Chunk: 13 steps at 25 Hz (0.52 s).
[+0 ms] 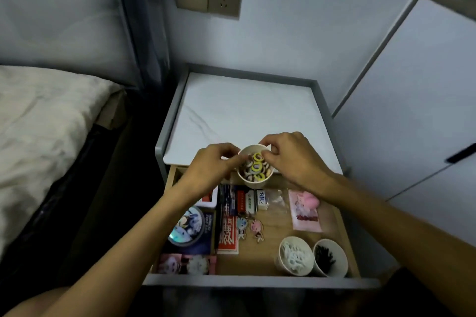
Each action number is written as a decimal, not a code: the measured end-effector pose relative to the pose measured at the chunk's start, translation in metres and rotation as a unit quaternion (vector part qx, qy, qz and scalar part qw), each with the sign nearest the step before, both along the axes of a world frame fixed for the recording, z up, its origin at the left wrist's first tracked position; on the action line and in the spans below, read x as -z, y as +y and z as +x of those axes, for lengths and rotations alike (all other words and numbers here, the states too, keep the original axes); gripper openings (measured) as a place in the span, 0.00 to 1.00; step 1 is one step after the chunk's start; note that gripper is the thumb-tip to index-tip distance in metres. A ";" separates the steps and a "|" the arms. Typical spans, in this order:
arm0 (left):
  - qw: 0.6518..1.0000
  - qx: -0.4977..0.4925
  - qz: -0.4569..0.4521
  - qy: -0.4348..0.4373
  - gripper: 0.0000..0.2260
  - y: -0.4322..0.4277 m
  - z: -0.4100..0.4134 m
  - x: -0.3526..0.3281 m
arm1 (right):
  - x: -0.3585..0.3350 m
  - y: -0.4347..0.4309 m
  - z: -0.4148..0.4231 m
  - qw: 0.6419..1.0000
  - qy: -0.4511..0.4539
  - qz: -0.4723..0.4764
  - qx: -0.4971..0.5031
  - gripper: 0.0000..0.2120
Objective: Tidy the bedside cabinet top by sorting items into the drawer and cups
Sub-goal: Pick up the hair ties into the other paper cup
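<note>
The left hand (213,165) and right hand (291,159) each pinch the rim of a paper cup (253,180) full of hair ties (257,166). They hold it over the back of the open drawer (257,260), at the front edge of the cabinet top (244,110). A cup with white contents (296,256) and a cup with dark contents (331,257) stand in the drawer's front right corner.

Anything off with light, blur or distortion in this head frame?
Head view: dim, bluish light; the gap beside the bed goes black; wide-angle distortion tilts the wardrobe door; left hand and right hand look slightly soft at the cup.
</note>
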<state>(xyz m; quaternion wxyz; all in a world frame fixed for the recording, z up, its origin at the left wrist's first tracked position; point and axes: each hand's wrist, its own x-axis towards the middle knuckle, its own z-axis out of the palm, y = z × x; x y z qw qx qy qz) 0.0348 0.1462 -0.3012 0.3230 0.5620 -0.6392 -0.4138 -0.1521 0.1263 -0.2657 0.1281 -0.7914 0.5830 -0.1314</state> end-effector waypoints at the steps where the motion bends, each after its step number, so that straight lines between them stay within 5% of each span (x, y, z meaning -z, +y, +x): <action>1: 0.998 0.022 -0.017 -0.049 0.12 0.005 -0.005 0.006 | 0.011 0.008 -0.002 1.000 -0.013 0.017 -0.010 0.11; 7: 0.965 0.099 -0.093 -0.225 0.08 0.023 -0.018 0.048 | 0.064 0.037 -0.023 0.982 -0.112 0.143 -0.049 0.08; 13: 0.937 0.232 -0.034 -0.257 0.10 0.053 -0.044 0.101 | 0.067 0.022 -0.051 0.970 -0.185 0.159 0.016 0.08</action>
